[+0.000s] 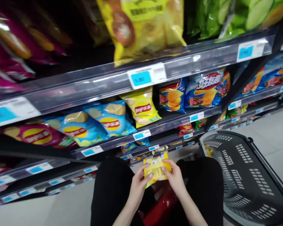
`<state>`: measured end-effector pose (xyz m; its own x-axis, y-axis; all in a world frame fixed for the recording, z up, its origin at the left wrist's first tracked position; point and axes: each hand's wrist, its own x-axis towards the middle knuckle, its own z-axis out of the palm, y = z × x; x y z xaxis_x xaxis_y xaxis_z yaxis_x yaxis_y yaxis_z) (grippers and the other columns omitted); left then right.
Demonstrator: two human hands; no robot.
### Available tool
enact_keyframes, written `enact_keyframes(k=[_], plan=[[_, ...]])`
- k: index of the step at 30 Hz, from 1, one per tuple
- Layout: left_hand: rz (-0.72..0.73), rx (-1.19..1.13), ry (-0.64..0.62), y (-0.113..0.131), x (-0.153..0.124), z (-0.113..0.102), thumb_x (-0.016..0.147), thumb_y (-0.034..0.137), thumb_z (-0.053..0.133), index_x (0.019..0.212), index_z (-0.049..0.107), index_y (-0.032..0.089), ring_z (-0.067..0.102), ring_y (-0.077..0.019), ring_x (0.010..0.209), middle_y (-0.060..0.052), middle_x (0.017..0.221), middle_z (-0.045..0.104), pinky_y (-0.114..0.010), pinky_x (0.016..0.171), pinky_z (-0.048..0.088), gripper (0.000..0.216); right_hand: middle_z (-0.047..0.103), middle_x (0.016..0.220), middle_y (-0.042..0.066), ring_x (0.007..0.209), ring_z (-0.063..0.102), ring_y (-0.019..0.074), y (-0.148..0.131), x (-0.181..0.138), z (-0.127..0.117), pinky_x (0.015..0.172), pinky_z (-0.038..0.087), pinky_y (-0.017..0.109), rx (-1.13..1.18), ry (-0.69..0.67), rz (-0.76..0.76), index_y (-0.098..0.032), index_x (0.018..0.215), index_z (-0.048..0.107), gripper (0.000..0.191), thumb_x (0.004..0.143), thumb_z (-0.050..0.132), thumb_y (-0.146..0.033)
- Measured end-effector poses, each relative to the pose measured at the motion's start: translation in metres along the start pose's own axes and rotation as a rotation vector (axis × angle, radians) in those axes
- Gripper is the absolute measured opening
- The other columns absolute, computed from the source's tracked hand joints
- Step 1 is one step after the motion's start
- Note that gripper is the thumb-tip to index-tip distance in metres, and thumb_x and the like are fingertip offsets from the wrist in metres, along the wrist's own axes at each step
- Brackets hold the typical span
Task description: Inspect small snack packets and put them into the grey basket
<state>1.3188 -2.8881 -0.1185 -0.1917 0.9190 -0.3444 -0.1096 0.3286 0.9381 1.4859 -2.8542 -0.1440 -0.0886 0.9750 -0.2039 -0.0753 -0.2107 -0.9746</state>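
A grey basket (261, 153) (its side slotted) stands beside shelves (169, 125) holding blue bags (115, 116).

We cannot read the small print on the yellow packet (157, 169); the top edge cuts off the large bag (153, 34)

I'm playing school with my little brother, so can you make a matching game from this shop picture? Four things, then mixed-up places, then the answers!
Things
1. Small packet
2. Basket
3. Yellow bag with red logo
4. Green bags

Places
A. Between light-blue bags and dark-blue bags
B. On the upper shelf, towards the right
C. Beside the right knee
D. Held by the left hand and right hand

Right pairs: 1-D, 2-C, 3-A, 4-B
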Motion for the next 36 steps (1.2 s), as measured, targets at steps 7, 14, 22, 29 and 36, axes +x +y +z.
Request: enact_keyframes(k=[7, 14, 22, 29, 36], plan=[[0.055, 0.212, 0.012, -0.017, 0.003, -0.036, 0.062, 0.032, 0.075, 0.078, 0.077, 0.014, 0.069, -0.0255, 0.077, -0.009, 0.084, 0.077, -0.032, 0.071, 0.052, 0.024, 0.074, 0.076, 0.007, 0.064, 0.068, 0.0209, 0.015, -0.008, -0.011, 0.060, 0.054, 0.031, -0.103, -0.207, 0.005, -0.017, 0.082, 0.075, 0.026, 0.071, 0.070, -0.040], [0.128, 0.249, 0.054, -0.026, -0.006, -0.036, 0.072, 0.034, 0.069, 0.078, 0.078, 0.017, 0.069, -0.0239, 0.079, -0.006, 0.080, 0.077, -0.029, 0.070, 0.050, 0.021, 0.075, 0.078, 0.006, 0.070, 0.070, 0.0215, 0.027, -0.012, -0.009, 0.063, 0.056, 0.031, -0.223, -0.227, -0.086, -0.019, 0.089, 0.070, 0.025, 0.076, 0.068, -0.040], [0.173, 0.292, 0.054, -0.016, -0.011, -0.033, 0.073, 0.034, 0.068, 0.076, 0.078, 0.017, 0.068, -0.0217, 0.073, -0.004, 0.077, 0.077, -0.026, 0.065, 0.047, 0.021, 0.076, 0.084, 0.006, 0.077, 0.071, 0.0241, 0.020, -0.013, -0.012, 0.074, 0.056, 0.035, -0.407, -0.128, -0.278, -0.024, 0.078, 0.075, 0.017, 0.076, 0.067, -0.039], [0.174, 0.292, 0.057, -0.017, -0.008, -0.034, 0.074, 0.039, 0.065, 0.071, 0.077, 0.015, 0.066, -0.0200, 0.067, -0.005, 0.068, 0.074, -0.025, 0.059, 0.045, 0.027, 0.071, 0.066, 0.004, 0.057, 0.064, 0.0176, 0.019, -0.013, -0.009, 0.058, 0.048, 0.027, -0.487, -0.022, -0.296, -0.021, 0.069, 0.069, 0.029, 0.079, 0.061, -0.047], [0.184, 0.319, 0.074, -0.016, -0.010, -0.028, 0.075, 0.040, 0.064, 0.068, 0.075, 0.014, 0.060, -0.0161, 0.060, -0.002, 0.064, 0.071, -0.023, 0.055, 0.042, 0.029, 0.053, 0.051, -0.003, 0.045, 0.047, 0.0118, 0.023, -0.009, -0.008, 0.043, 0.035, 0.021, -0.410, -0.014, -0.157, -0.020, 0.066, 0.054, 0.037, 0.087, 0.048, -0.050]])
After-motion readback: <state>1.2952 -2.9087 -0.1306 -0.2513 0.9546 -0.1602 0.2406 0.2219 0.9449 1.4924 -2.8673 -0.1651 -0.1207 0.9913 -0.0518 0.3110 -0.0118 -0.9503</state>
